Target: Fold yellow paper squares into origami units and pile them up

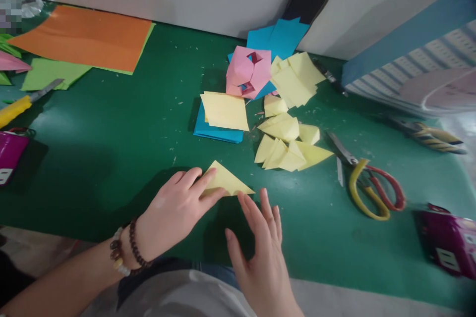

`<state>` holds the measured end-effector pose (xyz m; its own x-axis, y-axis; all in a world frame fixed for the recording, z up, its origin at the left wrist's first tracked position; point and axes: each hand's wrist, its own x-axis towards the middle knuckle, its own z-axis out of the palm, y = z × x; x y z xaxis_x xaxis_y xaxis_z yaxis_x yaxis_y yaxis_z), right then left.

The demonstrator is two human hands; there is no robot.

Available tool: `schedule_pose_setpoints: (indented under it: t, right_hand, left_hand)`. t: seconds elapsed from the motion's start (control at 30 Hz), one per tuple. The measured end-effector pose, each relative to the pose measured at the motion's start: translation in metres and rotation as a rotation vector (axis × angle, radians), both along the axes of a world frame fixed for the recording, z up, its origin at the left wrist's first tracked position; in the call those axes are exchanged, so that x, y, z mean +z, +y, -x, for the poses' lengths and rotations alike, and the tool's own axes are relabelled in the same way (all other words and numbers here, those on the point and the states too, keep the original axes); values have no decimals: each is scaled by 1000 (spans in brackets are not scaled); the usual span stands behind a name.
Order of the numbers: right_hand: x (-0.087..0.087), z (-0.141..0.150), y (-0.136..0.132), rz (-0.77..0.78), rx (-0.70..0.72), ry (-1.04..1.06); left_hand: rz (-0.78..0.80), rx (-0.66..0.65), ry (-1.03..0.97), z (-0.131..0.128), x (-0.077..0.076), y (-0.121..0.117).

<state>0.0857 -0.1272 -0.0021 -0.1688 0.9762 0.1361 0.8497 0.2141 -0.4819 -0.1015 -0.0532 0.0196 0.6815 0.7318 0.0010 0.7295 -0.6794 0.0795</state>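
Note:
A yellow paper triangle (226,181) lies on the green tabletop in front of me. My left hand (182,203) presses its left part down with the fingers laid flat, hiding that corner. The fingers of my right hand (260,247) are spread, and a fingertip touches the triangle's lower edge near its right point. Beyond it sits a stack of blue squares (219,133) with pale yellow squares (226,111) on top. Several folded yellow pieces (280,129) lie to the right, near a pink folded paper ball (248,72) with openings in it.
Scissors (366,183) with red and yellow handles lie right, below pliers (435,136). Purple boxes (449,242) (13,156) stand at both sides. Orange sheets (89,37) and a yellow-handled cutter (22,106) are left. A blue-and-white box (412,69) stands back right. Blue paper (278,37) leans behind.

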Motion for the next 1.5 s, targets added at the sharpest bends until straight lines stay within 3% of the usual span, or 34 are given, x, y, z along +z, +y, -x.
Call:
schedule_pose_setpoints:
  t: [0.4, 0.57, 0.73, 0.97, 1.17, 1.37, 1.5]
  right_hand:
    - [-4, -13, -5, 6, -121, 39]
    - [-1, -27, 2, -33, -171, -3]
    - [4, -35, 32, -273, -57, -97]
    - [-2, -25, 45, -230, 64, -205]
    - [-3, -27, 34, -273, 63, -239]
    - [-4, -28, 38, -337, 5, -256]
    - [-6, -17, 32, -302, 65, -206]
  left_hand:
    - [23, -3, 3, 3, -3, 0]
    - [74, -1, -108, 3, -9, 5]
    - [161, -19, -341, 0, -13, 7]
    - [314, 50, -626, 5, -18, 9]
    - [171, -134, -427, 6, -19, 12]
    - [30, -129, -364, 3, -27, 12]
    - [73, -156, -313, 6, -27, 13]
